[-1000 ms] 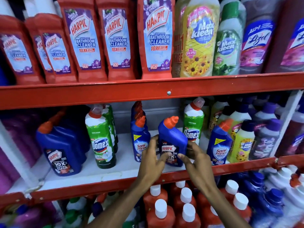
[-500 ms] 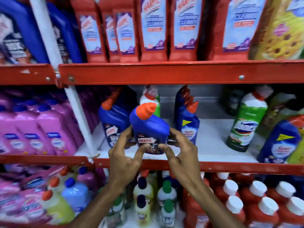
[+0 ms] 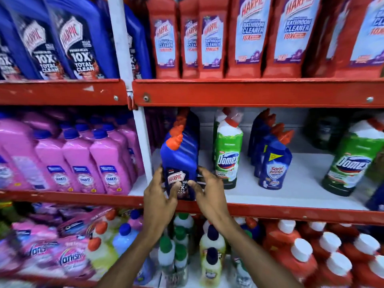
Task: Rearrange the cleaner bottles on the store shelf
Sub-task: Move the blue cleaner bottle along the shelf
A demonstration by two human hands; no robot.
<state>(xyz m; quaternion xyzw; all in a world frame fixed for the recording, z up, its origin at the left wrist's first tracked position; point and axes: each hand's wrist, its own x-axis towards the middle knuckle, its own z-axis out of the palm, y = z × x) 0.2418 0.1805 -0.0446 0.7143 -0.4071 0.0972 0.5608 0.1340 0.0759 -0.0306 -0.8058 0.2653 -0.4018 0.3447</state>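
Note:
A blue Harpic bottle (image 3: 180, 161) with an orange cap stands at the left end of the white middle shelf (image 3: 301, 194), right in front of other blue Harpic bottles. My left hand (image 3: 160, 196) grips its lower left side and my right hand (image 3: 207, 192) grips its lower right side. To the right stand a green Domex bottle (image 3: 228, 154), a row of blue Sani Fresh bottles (image 3: 274, 165) and another green Domex bottle (image 3: 353, 161).
A white upright post (image 3: 143, 146) stands just left of the held bottle. Pink bottles (image 3: 83, 161) fill the bay to the left. Red Harpic bathroom cleaner bottles (image 3: 249, 36) line the shelf above. Several capped bottles crowd the shelf below (image 3: 301, 252).
Both hands carried the blue Harpic bottle leftward from the middle of the shelf to its left end, in front of the other Harpic bottles. The view has shifted left with it.

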